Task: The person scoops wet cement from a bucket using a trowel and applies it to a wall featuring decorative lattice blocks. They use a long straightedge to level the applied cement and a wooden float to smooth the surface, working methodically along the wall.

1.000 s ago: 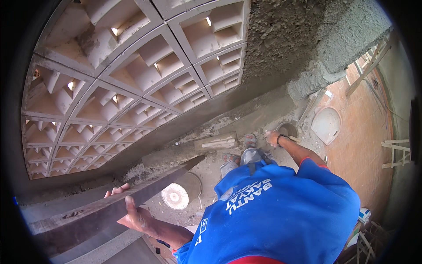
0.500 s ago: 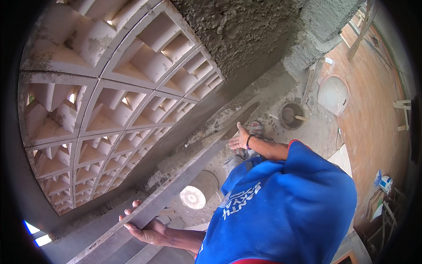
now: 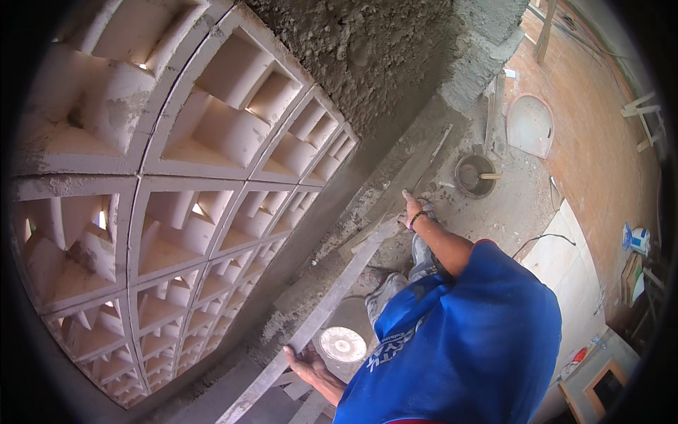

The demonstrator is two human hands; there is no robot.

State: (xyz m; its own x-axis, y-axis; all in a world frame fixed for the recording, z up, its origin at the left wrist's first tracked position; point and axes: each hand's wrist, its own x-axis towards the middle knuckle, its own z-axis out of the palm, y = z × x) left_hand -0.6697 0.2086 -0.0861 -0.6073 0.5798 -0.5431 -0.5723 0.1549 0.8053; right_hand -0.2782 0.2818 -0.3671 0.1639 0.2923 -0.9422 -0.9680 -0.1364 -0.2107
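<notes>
A long, straight grey bar (image 3: 332,300), smeared with mortar, slants from the lower left up toward the middle, beside the block wall. My left hand (image 3: 314,371) grips its nearer part from below, thumb at the edge and fingers partly hidden. Close to its far end, my right hand (image 3: 413,206), with a dark bracelet on the wrist, holds the bar; some fingers are hard to make out. Alongside stands a wall of pale hollow ventilation blocks (image 3: 244,184), with rough wet-looking mortar (image 3: 353,56) above and to the right of them.
A round bucket (image 3: 474,177) with a wooden handle sticking out stands on the dusty floor. A pale-topped round container (image 3: 343,344) is by my feet (image 3: 385,293). Further right lie a pale rounded board (image 3: 530,126), a white sheet (image 3: 558,265) and a wood-framed panel (image 3: 606,381).
The bar has shifted right and down in view, with both hands on it. My right hand's fingers, stretched out before, now look more curled. The view has turned and moved closer to the blocks.
</notes>
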